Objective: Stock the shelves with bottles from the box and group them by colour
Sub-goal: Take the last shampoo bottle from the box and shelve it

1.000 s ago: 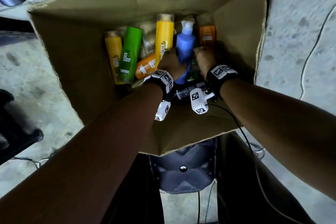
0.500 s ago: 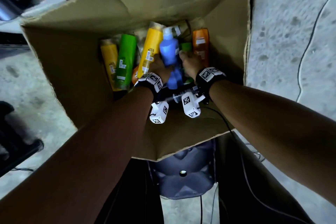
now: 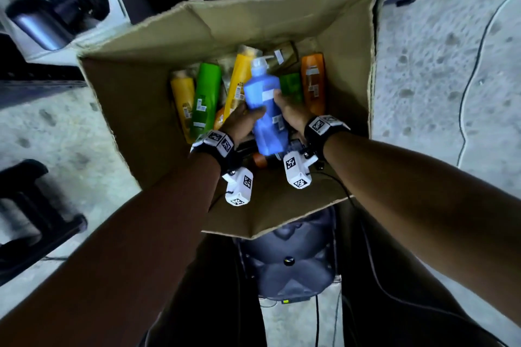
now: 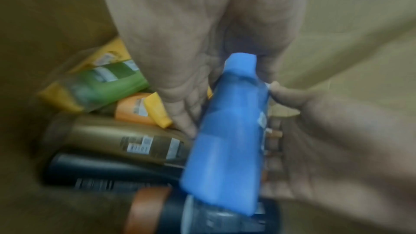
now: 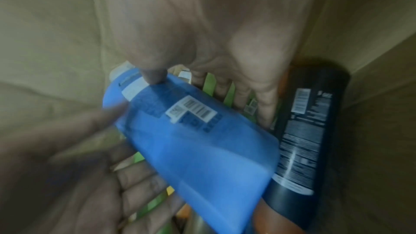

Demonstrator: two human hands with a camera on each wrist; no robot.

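Blue bottle (image 3: 265, 110): held between both hands above the other bottles inside the cardboard box (image 3: 135, 110), cap end pointing away from the person, barcode label facing up
Left hand (image 3: 244, 121): on the left side of the blue bottle, thumb across its front, fingers curled under and behind it
Right hand (image 3: 290, 108): on the right side of the blue bottle, thumb pressed on the label near the neck, fingers reaching down past its far side; seen up close from the right wrist (image 5: 202, 45)
Box contents: green bottle (image 3: 205, 98) and yellow bottle (image 3: 183, 104) lying side by side at left, second yellow bottle (image 3: 239, 79) leaning toward the middle, orange bottle (image 3: 313, 82) at right, gold bottle (image 4: 126, 140) and black bottle (image 5: 308, 131) lying lower down
Box position: open on a speckled floor (image 3: 439, 87), just in front of the person's legs
Blur: wrist views smeared, finer label print unreadable
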